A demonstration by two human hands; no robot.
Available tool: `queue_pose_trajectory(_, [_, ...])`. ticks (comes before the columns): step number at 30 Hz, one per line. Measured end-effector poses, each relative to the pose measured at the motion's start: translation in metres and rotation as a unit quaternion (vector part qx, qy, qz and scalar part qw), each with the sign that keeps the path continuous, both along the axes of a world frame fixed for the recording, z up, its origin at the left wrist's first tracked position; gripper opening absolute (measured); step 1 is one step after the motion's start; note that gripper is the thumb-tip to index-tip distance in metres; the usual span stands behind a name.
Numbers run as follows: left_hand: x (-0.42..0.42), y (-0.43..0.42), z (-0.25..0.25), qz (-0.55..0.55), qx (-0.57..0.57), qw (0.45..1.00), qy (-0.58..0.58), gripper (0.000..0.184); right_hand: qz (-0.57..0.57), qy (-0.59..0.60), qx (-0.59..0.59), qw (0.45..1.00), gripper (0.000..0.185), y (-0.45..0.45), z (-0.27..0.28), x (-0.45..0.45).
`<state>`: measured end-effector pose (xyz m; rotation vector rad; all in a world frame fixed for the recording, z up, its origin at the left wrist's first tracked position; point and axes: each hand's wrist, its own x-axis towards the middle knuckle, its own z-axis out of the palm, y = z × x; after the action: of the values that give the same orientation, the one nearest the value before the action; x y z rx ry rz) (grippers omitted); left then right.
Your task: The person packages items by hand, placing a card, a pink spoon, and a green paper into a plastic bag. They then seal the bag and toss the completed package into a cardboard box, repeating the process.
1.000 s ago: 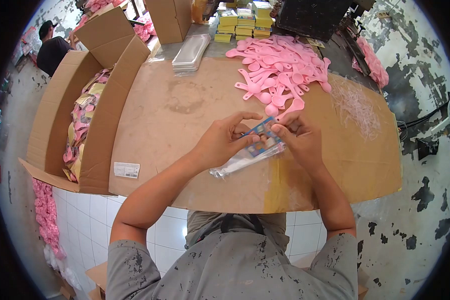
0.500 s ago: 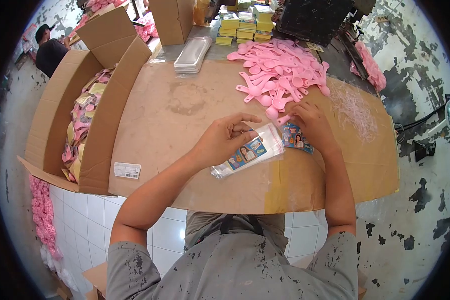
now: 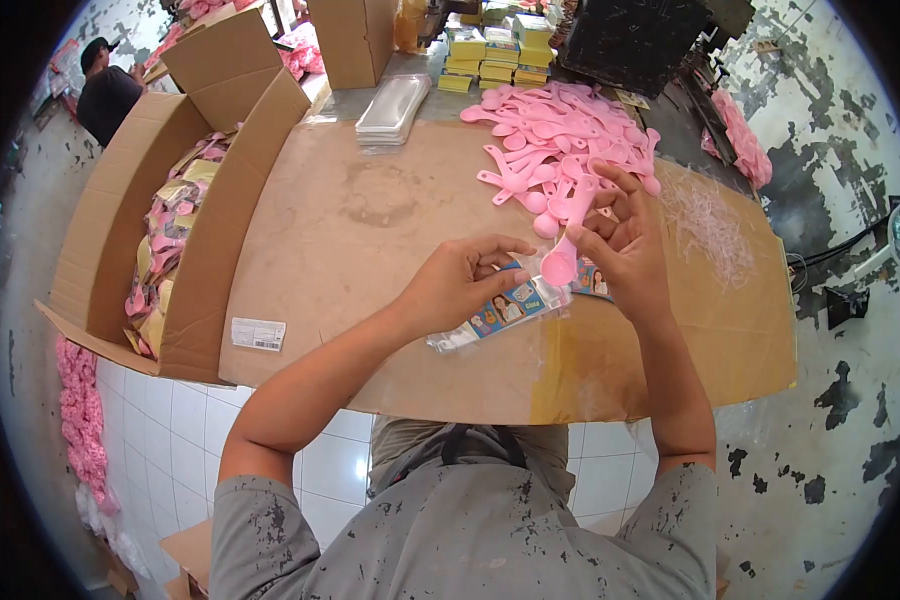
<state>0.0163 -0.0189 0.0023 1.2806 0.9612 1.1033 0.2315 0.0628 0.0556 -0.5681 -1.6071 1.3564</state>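
My left hand [image 3: 467, 283] is closed on a clear plastic bag [image 3: 454, 341], its thumb over a blue printed card [image 3: 510, 308] with pictures on it. Between the thumb and fingers of my right hand [image 3: 625, 240] is a pink spoon [image 3: 559, 266], its bowl hanging down over the open end of the bag. Another blue card [image 3: 592, 281] lies on the cardboard, partly hidden by my right hand. Just beyond my hands spreads a heap of pink spoons [image 3: 570, 130].
An open carton [image 3: 209, 250] of packed pieces stands left. Clear bags [image 3: 394, 108] and stacked cards [image 3: 497, 55] are at the back. Clear plastic strips [image 3: 708, 222] lie right. A label [image 3: 258, 334] is on the cardboard [image 3: 340, 260]. A person [image 3: 109, 95] is far left.
My right hand let go of the card, moved to the heap and took up a pink spoon, now over the bag. A second card has come into view on the cardboard. My left hand kept the bag.
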Motion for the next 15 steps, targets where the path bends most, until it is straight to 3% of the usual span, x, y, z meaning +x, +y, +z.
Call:
queue_pose_trajectory(7, [0.0, -0.001, -0.001, 0.005, -0.012, 1.0, -0.028, 0.03, -0.053, 0.011, 0.042, 0.998, 0.057, -0.013, -0.011, -0.017])
queue_pose_trajectory(10, [-0.003, -0.002, 0.009, 0.03, -0.013, 0.999, 0.024, 0.031, -0.059, 0.053, 0.042, 0.996, 0.047, -0.02, -0.023, -0.025])
queue_pose_trajectory(13, [0.0, 0.002, -0.002, 0.029, 0.02, 0.998, -0.044, 0.031, 0.017, -0.06, 0.08, 0.995, 0.038, -0.002, -0.048, -0.005])
queue_pose_trajectory(15, [-0.004, -0.001, 0.007, 0.012, -0.006, 0.999, -0.029, 0.031, 0.046, -0.108, 0.178, 0.977, 0.033, 0.005, -0.043, 0.006])
